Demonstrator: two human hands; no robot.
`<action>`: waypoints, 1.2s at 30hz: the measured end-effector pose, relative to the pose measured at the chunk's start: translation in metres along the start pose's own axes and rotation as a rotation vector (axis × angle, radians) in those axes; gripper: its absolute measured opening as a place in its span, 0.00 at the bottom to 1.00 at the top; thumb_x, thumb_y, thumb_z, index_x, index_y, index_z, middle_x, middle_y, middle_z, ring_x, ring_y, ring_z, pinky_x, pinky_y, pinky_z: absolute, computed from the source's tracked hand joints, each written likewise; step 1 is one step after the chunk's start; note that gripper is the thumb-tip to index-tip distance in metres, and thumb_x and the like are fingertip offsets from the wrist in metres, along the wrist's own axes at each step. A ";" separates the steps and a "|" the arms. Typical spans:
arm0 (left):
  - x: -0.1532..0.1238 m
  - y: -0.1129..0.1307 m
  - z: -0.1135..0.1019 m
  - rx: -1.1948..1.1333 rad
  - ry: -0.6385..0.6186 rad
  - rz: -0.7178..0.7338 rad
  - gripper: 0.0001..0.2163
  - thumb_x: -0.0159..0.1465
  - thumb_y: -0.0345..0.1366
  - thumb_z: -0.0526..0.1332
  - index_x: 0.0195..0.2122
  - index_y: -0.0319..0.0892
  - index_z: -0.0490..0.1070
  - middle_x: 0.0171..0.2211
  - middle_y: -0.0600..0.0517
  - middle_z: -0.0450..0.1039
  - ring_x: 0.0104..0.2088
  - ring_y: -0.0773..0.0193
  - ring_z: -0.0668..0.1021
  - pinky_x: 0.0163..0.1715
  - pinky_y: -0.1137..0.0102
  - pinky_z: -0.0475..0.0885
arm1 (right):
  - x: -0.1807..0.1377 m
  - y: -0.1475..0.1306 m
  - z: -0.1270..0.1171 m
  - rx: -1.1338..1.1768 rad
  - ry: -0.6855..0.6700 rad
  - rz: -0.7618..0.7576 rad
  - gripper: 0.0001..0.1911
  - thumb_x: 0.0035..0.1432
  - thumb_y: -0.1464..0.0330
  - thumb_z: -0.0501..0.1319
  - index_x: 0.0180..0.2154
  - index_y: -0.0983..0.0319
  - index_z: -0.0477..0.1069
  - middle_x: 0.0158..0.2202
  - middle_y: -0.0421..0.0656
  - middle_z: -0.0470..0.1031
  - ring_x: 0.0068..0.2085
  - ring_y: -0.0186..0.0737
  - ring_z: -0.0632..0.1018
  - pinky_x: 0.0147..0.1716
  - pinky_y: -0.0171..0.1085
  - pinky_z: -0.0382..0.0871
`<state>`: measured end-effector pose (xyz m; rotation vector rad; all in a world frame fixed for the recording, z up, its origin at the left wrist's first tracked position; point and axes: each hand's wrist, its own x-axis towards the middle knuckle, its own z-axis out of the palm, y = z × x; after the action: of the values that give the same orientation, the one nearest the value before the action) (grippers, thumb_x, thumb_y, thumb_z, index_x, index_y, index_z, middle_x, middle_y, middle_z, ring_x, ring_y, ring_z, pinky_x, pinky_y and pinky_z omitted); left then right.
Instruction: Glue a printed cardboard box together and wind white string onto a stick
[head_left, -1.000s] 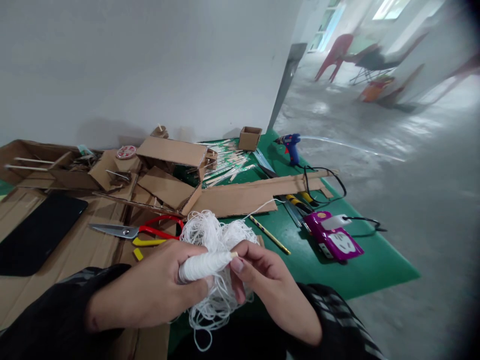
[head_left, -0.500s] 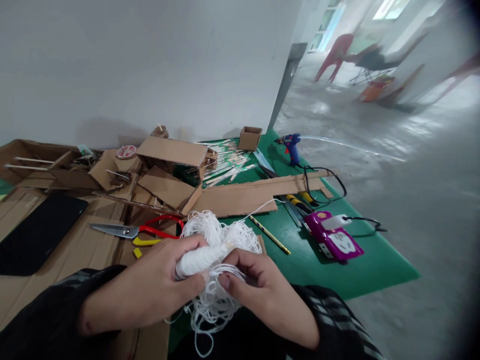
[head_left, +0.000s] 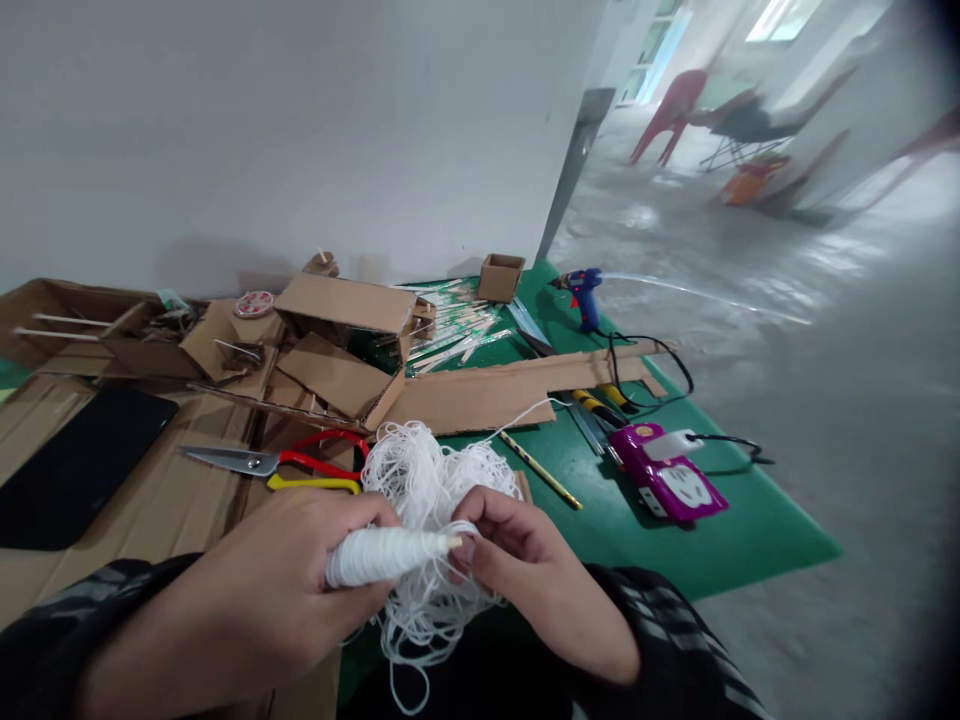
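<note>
My left hand (head_left: pixel 300 575) is wrapped round a stick wound thickly with white string, a string spool (head_left: pixel 386 555) whose pale wooden tip points right. Close to that tip, my right hand (head_left: pixel 525 570) pinches strands of the same white string between thumb and fingers. A loose, tangled heap of white string (head_left: pixel 420 465) lies behind and below both hands, with loops hanging at the front edge. Scissors (head_left: pixel 300 462) with one red and one yellow handle lie just beyond my left hand. Right of the heap rests a patterned pencil (head_left: pixel 541 470).
Cardboard boxes and pieces (head_left: pixel 341 300) fill the back left, near a black flat slab (head_left: pixel 82 465). Thin wooden sticks (head_left: pixel 457 320) lie behind. A blue glue gun (head_left: pixel 583 295) and a purple power strip (head_left: pixel 667 475) stand on the green table (head_left: pixel 750 540) at right.
My left hand has moved left and slightly down with the spool, which now lies more level. My right hand stays near its tip, the strands drawn up closer to it.
</note>
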<state>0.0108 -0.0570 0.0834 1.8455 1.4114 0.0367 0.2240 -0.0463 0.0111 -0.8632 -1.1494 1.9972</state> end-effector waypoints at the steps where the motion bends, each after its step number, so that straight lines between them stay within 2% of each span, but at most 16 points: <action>1: 0.000 -0.002 0.001 0.022 -0.009 0.014 0.05 0.63 0.37 0.58 0.30 0.45 0.69 0.26 0.58 0.73 0.26 0.66 0.71 0.26 0.71 0.57 | 0.000 -0.001 0.000 -0.003 0.000 0.004 0.15 0.57 0.61 0.66 0.30 0.64 0.67 0.26 0.37 0.69 0.27 0.28 0.66 0.28 0.30 0.58; 5: 0.002 -0.003 0.005 -0.023 -0.007 0.038 0.08 0.63 0.36 0.59 0.26 0.44 0.66 0.24 0.59 0.69 0.24 0.68 0.68 0.23 0.72 0.56 | 0.001 -0.001 -0.001 0.013 -0.010 -0.001 0.15 0.55 0.62 0.68 0.28 0.66 0.69 0.26 0.36 0.67 0.28 0.28 0.65 0.29 0.30 0.58; 12: 0.013 0.004 0.006 -0.318 -0.040 0.025 0.09 0.64 0.33 0.57 0.26 0.42 0.61 0.23 0.60 0.58 0.24 0.70 0.60 0.22 0.75 0.56 | 0.000 0.004 -0.003 0.292 -0.085 0.096 0.14 0.48 0.65 0.73 0.27 0.67 0.71 0.24 0.38 0.73 0.25 0.27 0.70 0.29 0.29 0.61; 15: 0.015 0.006 0.007 -0.408 -0.053 0.038 0.09 0.66 0.35 0.55 0.28 0.41 0.65 0.24 0.59 0.62 0.25 0.70 0.62 0.23 0.75 0.58 | -0.001 0.004 -0.003 0.294 -0.108 0.105 0.13 0.49 0.65 0.71 0.27 0.68 0.73 0.21 0.39 0.74 0.23 0.27 0.71 0.27 0.29 0.61; 18: 0.015 0.006 0.009 -0.478 -0.087 0.102 0.11 0.68 0.39 0.54 0.32 0.40 0.71 0.27 0.56 0.69 0.27 0.69 0.65 0.27 0.75 0.61 | -0.002 0.005 -0.004 0.258 -0.107 0.132 0.16 0.55 0.60 0.66 0.29 0.69 0.75 0.21 0.42 0.76 0.21 0.28 0.73 0.25 0.29 0.60; 23: 0.016 0.008 0.012 -0.455 -0.024 0.117 0.12 0.67 0.41 0.56 0.32 0.41 0.73 0.26 0.58 0.71 0.25 0.70 0.65 0.25 0.76 0.60 | 0.000 0.008 -0.002 0.152 -0.046 0.139 0.17 0.61 0.57 0.61 0.29 0.64 0.69 0.18 0.42 0.77 0.18 0.27 0.70 0.21 0.27 0.60; 27: 0.016 0.014 0.008 -0.439 0.000 0.112 0.12 0.67 0.40 0.55 0.31 0.41 0.73 0.25 0.57 0.70 0.25 0.70 0.65 0.25 0.76 0.60 | 0.000 0.007 0.002 0.095 -0.006 0.131 0.17 0.62 0.56 0.59 0.32 0.63 0.68 0.17 0.40 0.77 0.15 0.26 0.66 0.18 0.26 0.59; 32: 0.014 0.018 0.002 -0.416 -0.003 0.067 0.11 0.66 0.40 0.56 0.30 0.39 0.70 0.24 0.58 0.63 0.25 0.70 0.62 0.25 0.75 0.59 | 0.000 0.012 0.002 0.237 -0.007 0.132 0.12 0.59 0.62 0.59 0.34 0.65 0.73 0.13 0.38 0.74 0.14 0.28 0.69 0.15 0.26 0.55; 36: 0.014 0.012 0.005 -0.363 -0.002 0.089 0.09 0.65 0.37 0.57 0.29 0.40 0.69 0.25 0.57 0.65 0.26 0.69 0.64 0.25 0.75 0.60 | 0.001 0.018 0.000 0.281 0.022 0.124 0.10 0.57 0.63 0.62 0.33 0.65 0.74 0.12 0.37 0.73 0.12 0.28 0.68 0.13 0.25 0.55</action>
<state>0.0275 -0.0494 0.0813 1.6028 1.2267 0.3149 0.2192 -0.0522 -0.0048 -0.8236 -0.7930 2.1796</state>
